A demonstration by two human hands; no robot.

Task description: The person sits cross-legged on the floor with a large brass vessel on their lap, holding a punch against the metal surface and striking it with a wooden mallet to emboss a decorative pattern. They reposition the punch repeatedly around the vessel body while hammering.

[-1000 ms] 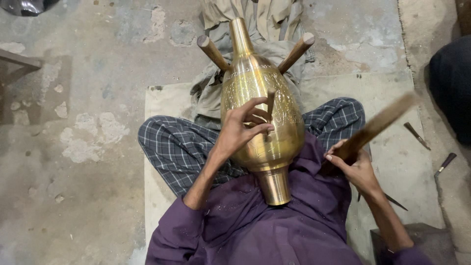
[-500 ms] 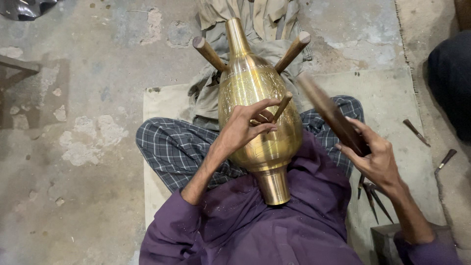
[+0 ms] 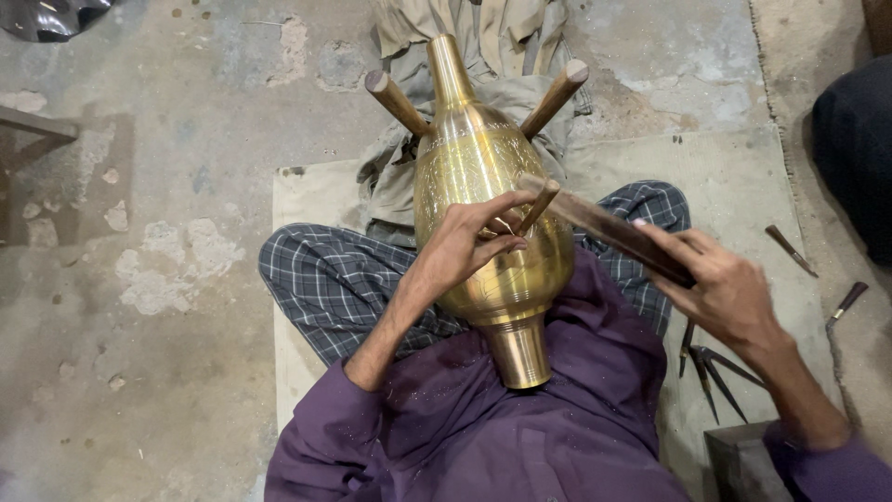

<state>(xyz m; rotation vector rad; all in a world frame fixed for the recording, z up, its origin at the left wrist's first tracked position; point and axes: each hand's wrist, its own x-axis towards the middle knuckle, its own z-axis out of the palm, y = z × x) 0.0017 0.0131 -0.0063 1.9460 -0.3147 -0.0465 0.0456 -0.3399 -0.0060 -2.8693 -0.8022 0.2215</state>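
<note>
A large brass vase (image 3: 483, 186) lies across my lap, its neck pointing away and resting between two wooden pegs (image 3: 395, 100). My left hand (image 3: 469, 240) rests on the vase's engraved belly and pinches a small wooden-handled chisel (image 3: 537, 206) tilted against the metal. My right hand (image 3: 720, 288) grips a dark wooden stick (image 3: 609, 232) whose far end meets the chisel's top. The vase's foot (image 3: 518, 351) presses against my purple shirt.
Several slim metal tools (image 3: 708, 364) lie on the mat (image 3: 734, 167) by my right knee; two more tools (image 3: 790, 249) lie farther right. A cloth (image 3: 465, 28) is bunched behind the pegs. A dark block (image 3: 743, 460) sits at the lower right. Another person's dark clothing (image 3: 855, 149) shows at the right edge.
My right hand has swung the stick from out at the right down and left onto the chisel's end. The left hand and vase have stayed put.
</note>
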